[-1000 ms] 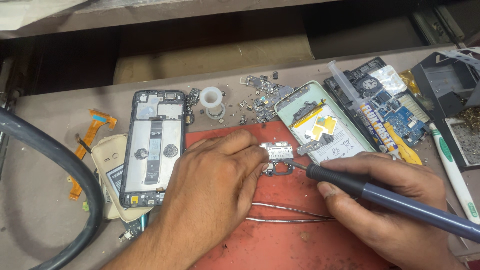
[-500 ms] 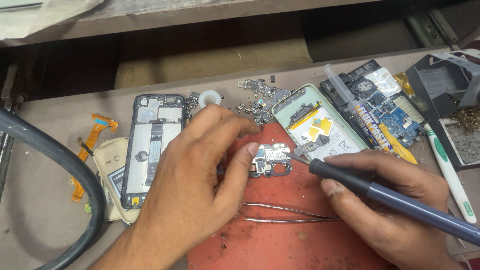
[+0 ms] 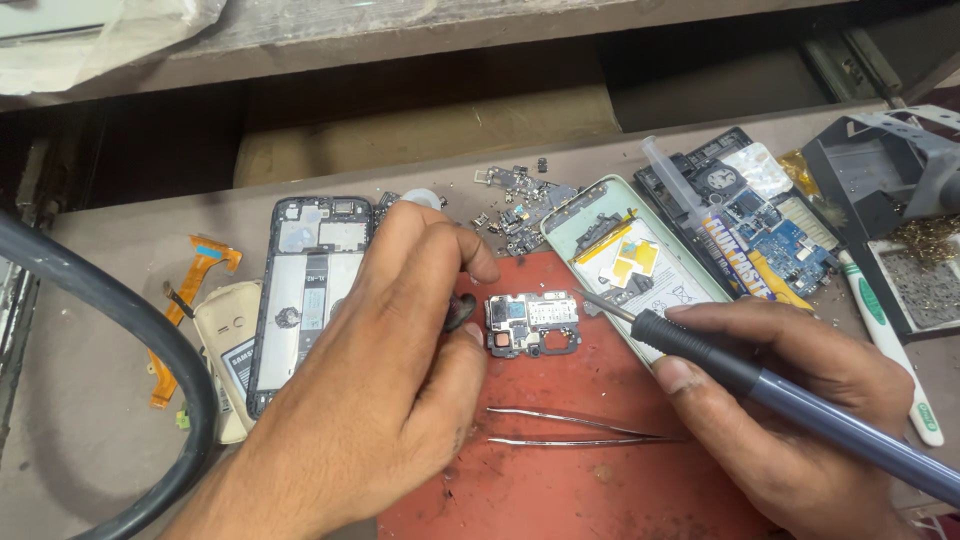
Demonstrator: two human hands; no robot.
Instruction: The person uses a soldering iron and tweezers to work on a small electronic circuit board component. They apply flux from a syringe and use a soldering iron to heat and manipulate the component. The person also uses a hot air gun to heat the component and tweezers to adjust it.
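Observation:
A small phone circuit board [image 3: 533, 322] lies flat on a red work mat [image 3: 560, 480]. My left hand [image 3: 390, 380] rests on the mat just left of the board, its thumb touching the board's left edge, with a small dark object pinched between thumb and forefinger. My right hand [image 3: 790, 410] grips a soldering iron [image 3: 760, 385] with a grey-blue handle; its metal tip points at the board's upper right corner. Metal tweezers [image 3: 575, 428] lie on the mat between my two hands.
An opened black phone frame [image 3: 305, 290] lies left of my left hand, beside a beige battery [image 3: 225, 345] and an orange flex cable [image 3: 185, 300]. A pale green phone back [image 3: 640, 265], a blue board [image 3: 770, 235], loose small parts [image 3: 515, 200] and a solder stand [image 3: 890, 190] lie behind. A thick grey hose [image 3: 130, 330] curves at left.
My left hand has drawn back to the left, uncovering the circuit board, which now lies flat on the mat. The soldering iron tip stays by the board's right edge.

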